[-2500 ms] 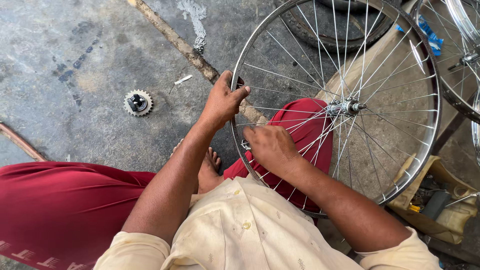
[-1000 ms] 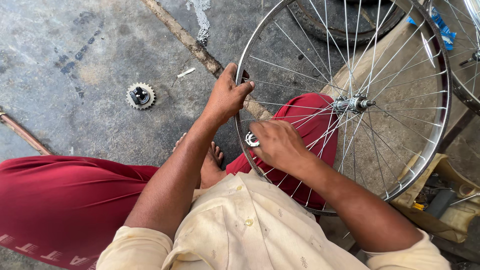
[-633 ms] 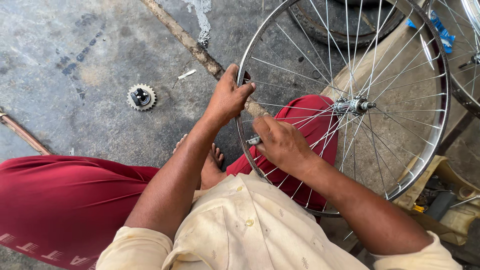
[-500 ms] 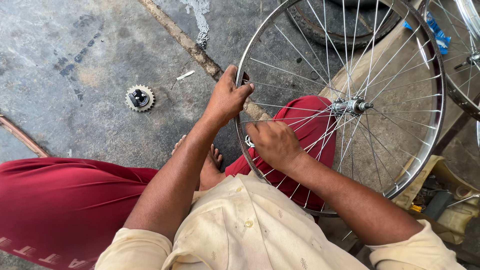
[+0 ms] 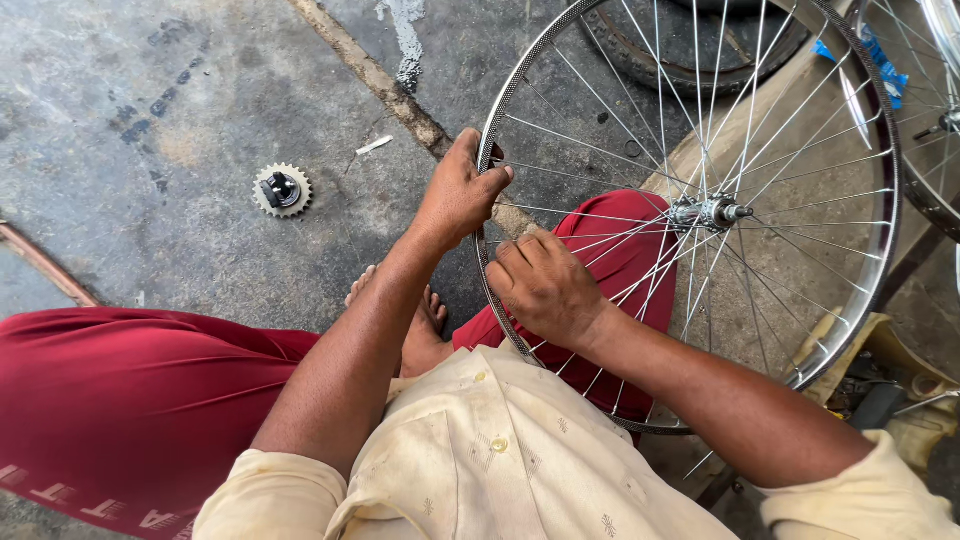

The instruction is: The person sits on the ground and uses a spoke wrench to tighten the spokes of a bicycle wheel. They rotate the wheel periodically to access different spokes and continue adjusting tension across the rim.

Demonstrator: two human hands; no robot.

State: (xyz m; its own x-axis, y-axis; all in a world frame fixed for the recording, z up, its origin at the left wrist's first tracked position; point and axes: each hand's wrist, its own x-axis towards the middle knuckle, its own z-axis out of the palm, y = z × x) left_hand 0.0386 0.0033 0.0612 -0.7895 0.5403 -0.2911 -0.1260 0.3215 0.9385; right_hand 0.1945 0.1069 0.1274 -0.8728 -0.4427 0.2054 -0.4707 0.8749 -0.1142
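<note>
Head view: spoked bicycle wheel (image 5: 800,330) upright against the person's red-clad knee.
Left hand (image 5: 458,192) clamped on the rim's top; right hand (image 5: 545,288) closed around spokes lower down. Judged light, rigid at rim, spokes bendable; grip the rim. Sprocket (image 5: 281,190) lies on the floor, well left.

labels: blue strip label (image 5: 880,62) sat at two o'clock, behind the spokes | trousers: pale lettering band (image 5: 90,500) ran at eight o'clock on red cloth | screens, signs: none
</note>
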